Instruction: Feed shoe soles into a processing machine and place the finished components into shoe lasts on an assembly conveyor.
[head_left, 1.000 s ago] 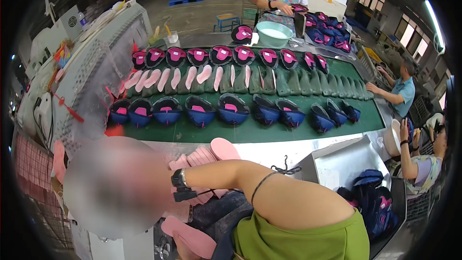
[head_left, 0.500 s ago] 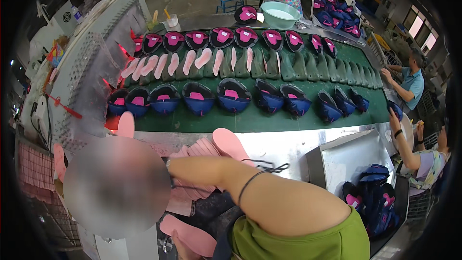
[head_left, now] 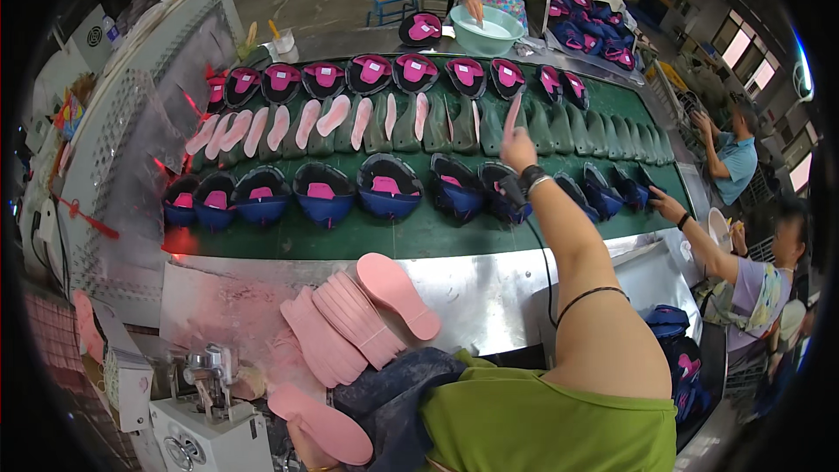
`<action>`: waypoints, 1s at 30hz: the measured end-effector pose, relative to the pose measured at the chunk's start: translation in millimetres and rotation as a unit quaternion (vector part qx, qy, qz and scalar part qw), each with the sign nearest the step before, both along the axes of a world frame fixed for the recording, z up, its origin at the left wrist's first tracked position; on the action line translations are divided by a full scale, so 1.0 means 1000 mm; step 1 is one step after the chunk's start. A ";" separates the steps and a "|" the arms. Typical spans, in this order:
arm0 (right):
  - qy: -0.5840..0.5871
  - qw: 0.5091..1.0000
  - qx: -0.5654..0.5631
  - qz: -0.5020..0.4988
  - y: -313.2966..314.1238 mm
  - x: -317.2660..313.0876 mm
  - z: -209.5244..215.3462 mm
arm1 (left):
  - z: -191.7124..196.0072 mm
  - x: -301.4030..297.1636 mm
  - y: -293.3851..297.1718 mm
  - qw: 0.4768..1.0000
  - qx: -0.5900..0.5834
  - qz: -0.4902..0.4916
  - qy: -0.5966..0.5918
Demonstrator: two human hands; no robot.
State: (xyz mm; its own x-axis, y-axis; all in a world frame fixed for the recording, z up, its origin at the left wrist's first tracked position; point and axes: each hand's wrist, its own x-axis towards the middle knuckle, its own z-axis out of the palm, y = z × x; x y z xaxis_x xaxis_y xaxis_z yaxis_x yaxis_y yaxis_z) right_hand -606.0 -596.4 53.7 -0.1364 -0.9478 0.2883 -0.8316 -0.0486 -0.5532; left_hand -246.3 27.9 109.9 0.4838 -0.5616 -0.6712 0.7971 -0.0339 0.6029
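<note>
While the right hand point(head_left: 517, 145) stretched out over the green conveyor belt point(head_left: 411, 236), fingers pinched on a pink insole point(head_left: 513, 112) held upright, spare pink insoles point(head_left: 350, 319) sat fanned on the bench point(head_left: 489, 297) within easy reach. Couldn't see the left hand.

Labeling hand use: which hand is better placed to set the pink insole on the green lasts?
Right. The right hand already holds a pink insole above the green lasts; the left hand isn't visible.

Right arm stretched forward, right hand point(head_left: 517, 147) raised with fingers together, left hand unseen.
</note>
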 end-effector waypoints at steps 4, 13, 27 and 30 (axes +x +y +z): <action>-0.024 0.997 0.076 -0.012 -0.025 -0.024 -0.005 | -0.003 -0.004 -0.001 1.000 -0.008 0.015 0.010; -0.285 0.897 -0.002 0.339 0.155 0.231 0.062 | 0.001 -0.009 -0.006 0.998 0.001 0.010 0.055; -0.187 0.682 0.299 0.641 0.457 0.348 0.005 | 0.010 0.002 0.032 0.992 -0.052 0.102 -0.056; -0.254 0.661 0.307 0.636 0.437 0.395 0.002 | 0.009 -0.004 0.047 0.994 -0.026 0.110 -0.013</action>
State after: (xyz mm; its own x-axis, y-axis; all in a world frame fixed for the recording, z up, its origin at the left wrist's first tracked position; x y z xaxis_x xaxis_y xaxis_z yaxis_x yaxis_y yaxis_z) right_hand -211.0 -159.0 55.3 0.9515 -0.3070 0.0186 -0.0345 -0.1666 -0.9854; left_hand -250.1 74.9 119.1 0.6154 -0.4737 -0.6300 0.7660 0.1710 0.6196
